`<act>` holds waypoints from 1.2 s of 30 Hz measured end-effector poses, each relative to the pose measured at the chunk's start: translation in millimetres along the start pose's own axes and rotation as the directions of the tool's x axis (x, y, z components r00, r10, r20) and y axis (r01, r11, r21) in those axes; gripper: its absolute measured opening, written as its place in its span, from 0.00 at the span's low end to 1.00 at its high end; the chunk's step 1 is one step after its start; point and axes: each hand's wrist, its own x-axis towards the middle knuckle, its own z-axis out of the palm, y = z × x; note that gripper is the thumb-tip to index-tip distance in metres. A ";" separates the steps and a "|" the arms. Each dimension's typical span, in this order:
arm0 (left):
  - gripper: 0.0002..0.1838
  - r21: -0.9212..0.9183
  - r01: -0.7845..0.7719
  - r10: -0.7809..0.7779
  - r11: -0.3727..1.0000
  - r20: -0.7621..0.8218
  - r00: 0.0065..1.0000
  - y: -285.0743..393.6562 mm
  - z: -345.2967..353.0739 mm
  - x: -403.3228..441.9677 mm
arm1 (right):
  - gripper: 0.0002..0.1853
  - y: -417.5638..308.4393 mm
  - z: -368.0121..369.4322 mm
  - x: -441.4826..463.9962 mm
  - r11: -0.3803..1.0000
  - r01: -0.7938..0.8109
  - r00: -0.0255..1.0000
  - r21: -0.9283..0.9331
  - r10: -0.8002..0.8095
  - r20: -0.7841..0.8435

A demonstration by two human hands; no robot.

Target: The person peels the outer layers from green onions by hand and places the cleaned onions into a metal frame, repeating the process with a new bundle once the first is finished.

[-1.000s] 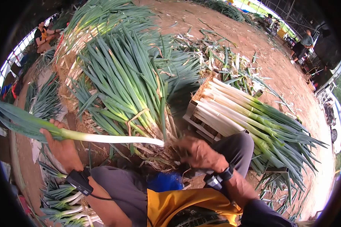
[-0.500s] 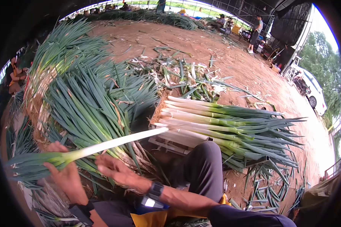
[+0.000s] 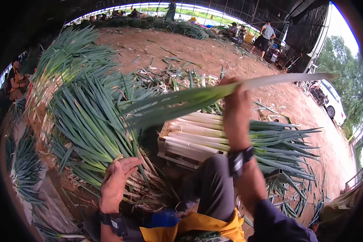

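Note:
A long green onion (image 3: pixel 181 103) is in my right hand (image 3: pixel 236 111), raised above the low rack. The fingers are closed around it where green turns white; its white shank (image 3: pixel 286 80) points right and its leaves trail left. Below on the rack (image 3: pixel 177 158) lie several peeled green onions (image 3: pixel 197 135), white ends left, leaves hanging over the right side. My left hand (image 3: pixel 116 181) is at the near edge of a large heap of unpeeled green onions (image 3: pixel 92 125). Its fingers are stretched out over the stalks; whether they touch them I cannot tell.
Stripped leaves and peelings (image 3: pixel 177 76) litter the dirt floor behind the rack, with more scraps (image 3: pixel 294 197) at the right. Another heap (image 3: pixel 70 48) rises at the far left. One person (image 3: pixel 265 36) stands at the back right; another (image 3: pixel 17 82) is at the left edge.
The green onion has passed from my left side to my right hand, swung up and right, its white end now pointing right. My left hand has let go and moved to the heap.

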 end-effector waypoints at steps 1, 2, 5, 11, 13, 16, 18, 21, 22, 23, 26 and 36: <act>0.29 0.030 0.011 -0.010 0.999 -0.013 1.000 3.3 -1.9 -0.8 | 0.16 8.5 -22.5 30.7 0.942 0.074 0.993 0.329 -0.039 -0.114; 0.28 0.060 0.024 -0.022 0.998 -0.027 0.999 5.1 -3.3 -1.3 | 0.16 10.4 -55.8 61.6 0.941 0.183 0.980 0.285 -0.151 -0.128; 0.27 0.107 0.013 0.007 0.994 -0.184 0.983 0.5 -5.1 -3.8 | 0.13 -18.0 -132.3 125.5 0.833 0.439 0.875 -0.338 -0.482 -0.052; 0.22 0.118 0.082 -0.055 0.990 -0.215 0.975 -5.3 -13.6 3.1 | 0.18 -3.4 -185.0 132.5 0.249 0.698 0.698 -0.672 -0.449 0.558; 0.21 0.150 0.067 -0.035 0.986 -0.203 0.979 -14.8 -13.6 2.9 | 0.17 17.0 -180.9 86.6 0.276 0.656 0.752 -0.702 -0.165 0.638; 0.17 0.188 0.151 -0.124 0.970 -0.146 0.981 -26.9 -23.1 6.9 | 0.15 75.7 -175.5 11.4 0.392 0.514 0.722 -0.763 0.282 0.631; 0.18 0.245 0.183 -0.156 0.952 -0.127 0.980 -28.7 -18.7 8.0 | 0.13 116.0 -176.2 -32.1 0.435 0.442 0.693 -0.785 0.390 0.606; 0.19 0.275 0.242 -0.214 0.930 -0.129 0.968 -44.2 -26.2 9.4 | 0.11 149.5 -175.5 -60.5 0.444 0.447 0.646 -0.776 0.439 0.624; 0.19 0.273 0.263 -0.234 0.925 -0.134 0.963 -47.5 -27.0 11.5 | 0.11 155.2 -173.6 -64.0 0.442 0.444 0.647 -0.780 0.445 0.620; 0.20 0.299 0.290 -0.260 0.909 -0.136 0.956 -49.4 -27.8 14.4 | 0.11 159.3 -171.3 -65.9 0.437 0.441 0.648 -0.784 0.450 0.615; 0.20 0.308 0.335 -0.310 0.890 -0.128 0.942 -59.4 -26.5 27.1 | 0.11 172.3 -160.3 -64.4 0.420 0.445 0.626 -0.791 0.486 0.610; 0.19 0.669 0.066 -0.108 0.740 0.022 0.994 -169.7 23.2 119.3 | 0.15 215.8 -124.2 -83.8 0.534 0.427 0.569 -0.730 0.469 0.676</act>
